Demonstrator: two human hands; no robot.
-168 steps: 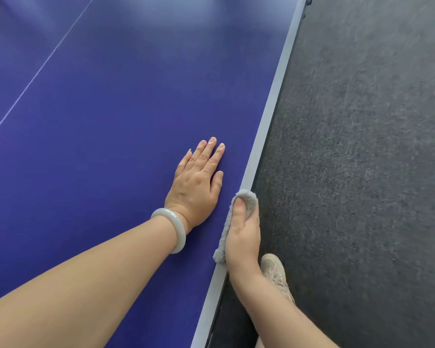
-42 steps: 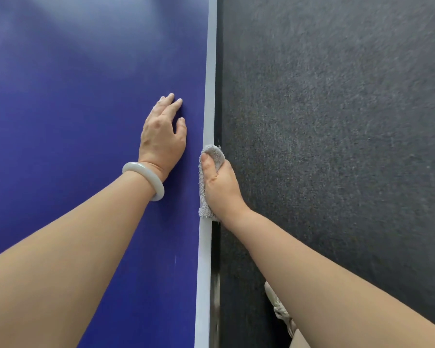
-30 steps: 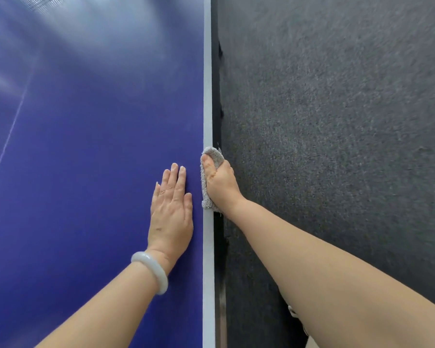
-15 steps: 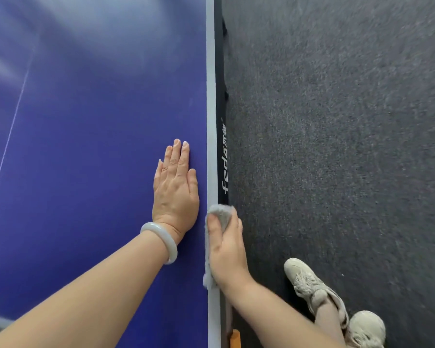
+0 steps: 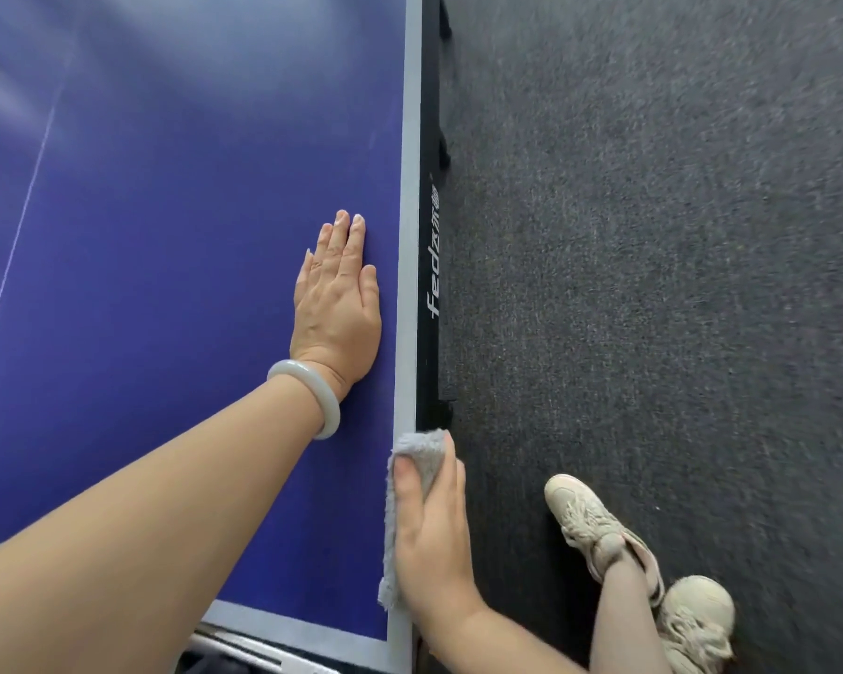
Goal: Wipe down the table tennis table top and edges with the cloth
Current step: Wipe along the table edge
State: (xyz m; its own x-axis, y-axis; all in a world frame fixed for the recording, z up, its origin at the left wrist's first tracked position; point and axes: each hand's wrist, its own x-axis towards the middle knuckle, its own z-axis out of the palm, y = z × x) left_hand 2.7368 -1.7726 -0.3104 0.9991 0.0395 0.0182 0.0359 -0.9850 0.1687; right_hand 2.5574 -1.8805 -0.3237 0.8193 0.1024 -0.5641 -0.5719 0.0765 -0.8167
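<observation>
**Side edge of the blue counter (image 5: 166,235) under the cloth, close to the near corner**

The counter is bordered by a grey edge band (image 5: 409,187), with a black side rail (image 5: 428,284) below it. The top is steadied by the left hand (image 5: 337,304), laid flat with fingers straight, just beside the band. The grey cloth (image 5: 422,452) is gripped by the right hand (image 5: 434,542), thumb on top, and is folded over the band and, it seems, down onto the rail. For a clean pass, both faces are best covered at once, even pressure applied, and one unbroken line drawn to the corner. Bunching under the thumb is to be avoided.
</observation>
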